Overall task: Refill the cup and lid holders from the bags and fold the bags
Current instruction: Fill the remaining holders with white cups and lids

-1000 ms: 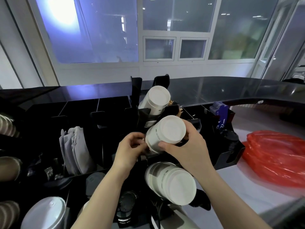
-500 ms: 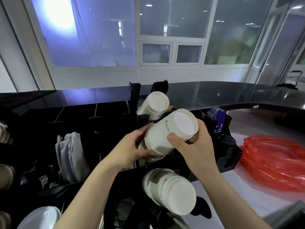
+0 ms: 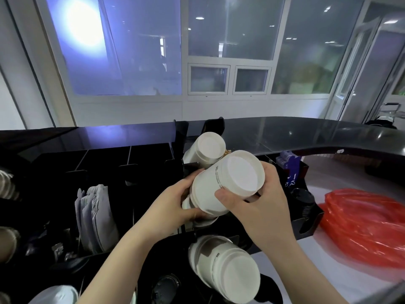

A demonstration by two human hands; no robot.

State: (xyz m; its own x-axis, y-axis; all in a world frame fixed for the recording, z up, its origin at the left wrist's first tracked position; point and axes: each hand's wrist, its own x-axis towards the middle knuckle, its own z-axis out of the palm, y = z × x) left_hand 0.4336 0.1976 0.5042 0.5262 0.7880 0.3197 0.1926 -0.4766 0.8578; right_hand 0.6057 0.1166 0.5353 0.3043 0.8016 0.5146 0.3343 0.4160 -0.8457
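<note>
A stack of white paper cups (image 3: 223,183) lies tilted in the middle slot of the black cup holder (image 3: 306,224), its base facing me. My right hand (image 3: 258,207) grips the stack near its base from the right. My left hand (image 3: 175,207) cups the stack's lower rim end from the left. Another white cup stack (image 3: 208,148) sits in the slot behind, and a third white stack (image 3: 225,270) fills the slot in front. A red plastic bag (image 3: 363,227) lies crumpled on the counter to the right.
Grey folded sleeves (image 3: 94,218) stand in a compartment to the left. Black lids (image 3: 303,200) are stacked at the holder's right end beside a blue packet (image 3: 290,165). A white lid (image 3: 57,295) shows at bottom left. A dark countertop (image 3: 285,132) runs behind the holder.
Both hands have lifted and tilted the middle cup stack up and to the right, so its base now points more toward me. My left hand shifted from pinching the rim to cupping it.
</note>
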